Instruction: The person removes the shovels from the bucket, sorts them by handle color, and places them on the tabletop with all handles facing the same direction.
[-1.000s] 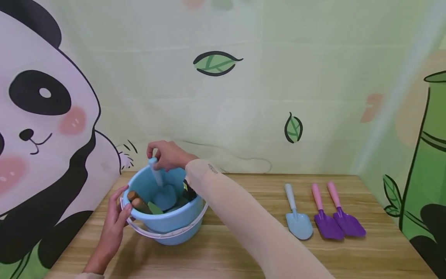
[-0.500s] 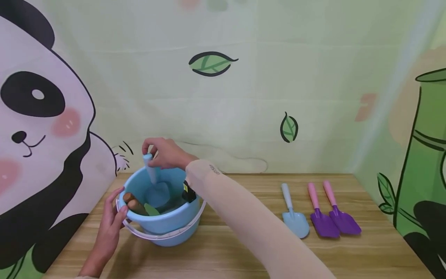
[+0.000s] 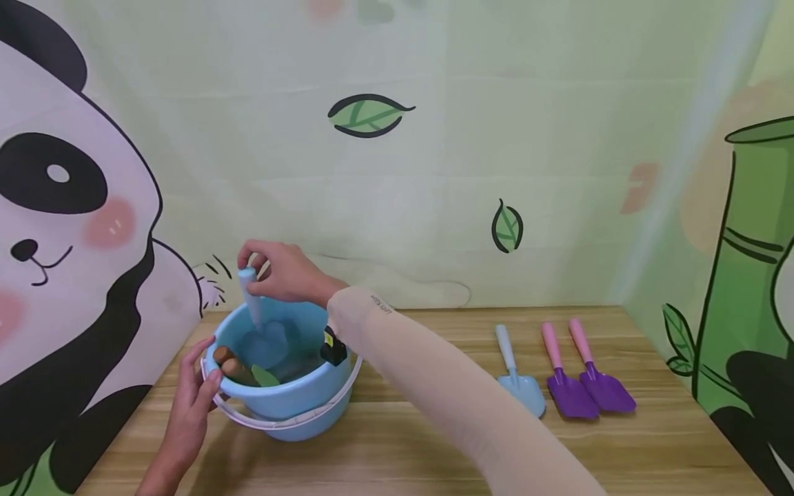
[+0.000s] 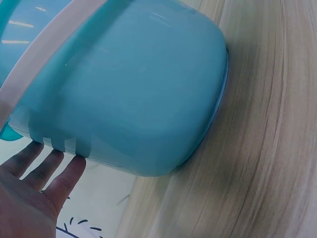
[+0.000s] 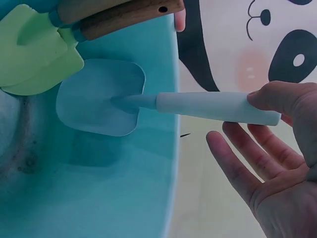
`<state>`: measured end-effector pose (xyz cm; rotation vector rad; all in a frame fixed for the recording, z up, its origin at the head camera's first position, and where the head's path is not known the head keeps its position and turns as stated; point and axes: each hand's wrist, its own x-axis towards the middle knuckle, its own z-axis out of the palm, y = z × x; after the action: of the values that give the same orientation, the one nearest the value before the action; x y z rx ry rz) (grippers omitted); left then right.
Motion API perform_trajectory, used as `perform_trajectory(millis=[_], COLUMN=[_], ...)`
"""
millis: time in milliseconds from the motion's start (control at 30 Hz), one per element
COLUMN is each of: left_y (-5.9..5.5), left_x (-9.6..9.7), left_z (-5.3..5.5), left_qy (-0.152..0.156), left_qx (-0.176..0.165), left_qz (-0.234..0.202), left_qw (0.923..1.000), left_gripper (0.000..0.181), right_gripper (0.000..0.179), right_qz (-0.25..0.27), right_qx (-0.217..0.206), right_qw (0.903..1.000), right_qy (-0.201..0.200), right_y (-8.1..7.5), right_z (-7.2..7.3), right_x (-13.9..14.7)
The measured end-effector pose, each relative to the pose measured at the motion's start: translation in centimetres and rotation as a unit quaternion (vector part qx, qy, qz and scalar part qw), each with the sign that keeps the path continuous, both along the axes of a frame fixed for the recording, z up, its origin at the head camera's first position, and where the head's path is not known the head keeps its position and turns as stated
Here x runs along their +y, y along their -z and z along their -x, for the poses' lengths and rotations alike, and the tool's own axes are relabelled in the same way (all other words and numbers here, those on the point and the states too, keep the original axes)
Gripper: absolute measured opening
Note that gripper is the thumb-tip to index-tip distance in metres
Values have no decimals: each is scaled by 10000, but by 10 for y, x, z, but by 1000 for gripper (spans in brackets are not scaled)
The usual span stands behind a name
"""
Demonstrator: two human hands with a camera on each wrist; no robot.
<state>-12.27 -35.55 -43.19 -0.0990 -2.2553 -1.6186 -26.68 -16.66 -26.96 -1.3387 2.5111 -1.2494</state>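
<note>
My right hand pinches the upper end of a light blue toy shovel's handle, with the shovel blade-down inside the blue bucket. Other fingers of that hand stay spread beside the handle in the right wrist view. My left hand rests against the bucket's left side near the rim, its straight fingertips touching the outer wall in the left wrist view. Green shovels with wooden handles lean in the bucket against its left side. A white bail handle hangs down around the bucket's front.
Another light blue shovel lies on the wooden table to the right, its blade partly behind my right sleeve. Two purple shovels with pink handles lie beyond it. A printed cloth backdrop stands behind the table.
My right hand has raised the shovel slightly and shifted it left within the bucket. My left hand keeps its place at the bucket's side. The head view has turned a little right.
</note>
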Motion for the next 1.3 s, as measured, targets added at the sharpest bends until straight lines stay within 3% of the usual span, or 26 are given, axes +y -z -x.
perform_trajectory(millis=[600,1300], left_y=[-1,2], left_x=[-1,0], left_z=[1,1], left_qy=[29,16], left_qx=[-65,149], left_qz=[18,-64], left_qw=[10000,9999], left_gripper=[56,55], right_gripper=[28,30], right_qz=[1001,1438], right_qx=[122,678], right_qw=[9949,9872], right_qy=[-18,-82], right_y=[-16,-36], right_z=[-1,6], right_x=[15,45])
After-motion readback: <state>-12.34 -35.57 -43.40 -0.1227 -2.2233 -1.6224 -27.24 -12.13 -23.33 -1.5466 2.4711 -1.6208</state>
